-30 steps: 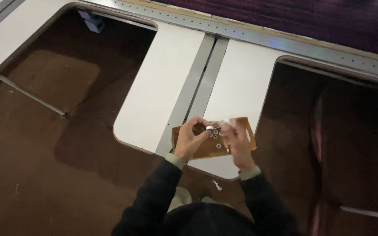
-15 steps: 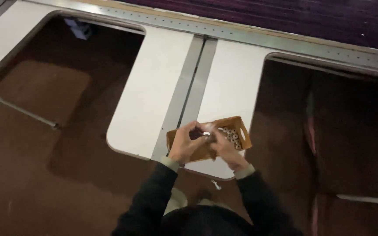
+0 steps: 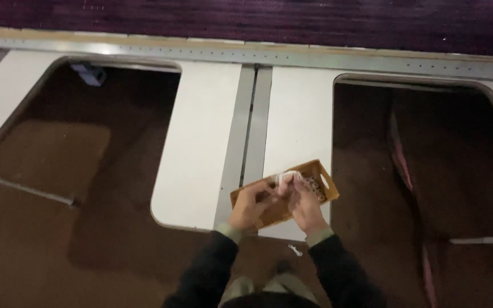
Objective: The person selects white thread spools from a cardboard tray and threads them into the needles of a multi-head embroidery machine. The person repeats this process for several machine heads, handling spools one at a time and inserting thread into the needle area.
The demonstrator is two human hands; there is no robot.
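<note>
A small brown cardboard tray (image 3: 325,178) sits near the front end of a white table surface (image 3: 298,125); several small round pieces lie inside it at the right. My left hand (image 3: 250,206) and my right hand (image 3: 303,203) meet over the tray, fingers pinched together on a small white piece (image 3: 285,178) held between them. Dark sleeves with pale cuffs cover both forearms. What the white piece is cannot be made out.
Two white panels are split by a grey metal strip (image 3: 242,154). Dark brown floor openings (image 3: 87,171) lie left and right. A long metal rail (image 3: 246,52) runs across the far side. A tiny white scrap (image 3: 295,249) lies on the floor below the table end.
The view has shifted, so the table and tray sit further right and lower. My hands have stayed together over the tray, still working the small piece.
</note>
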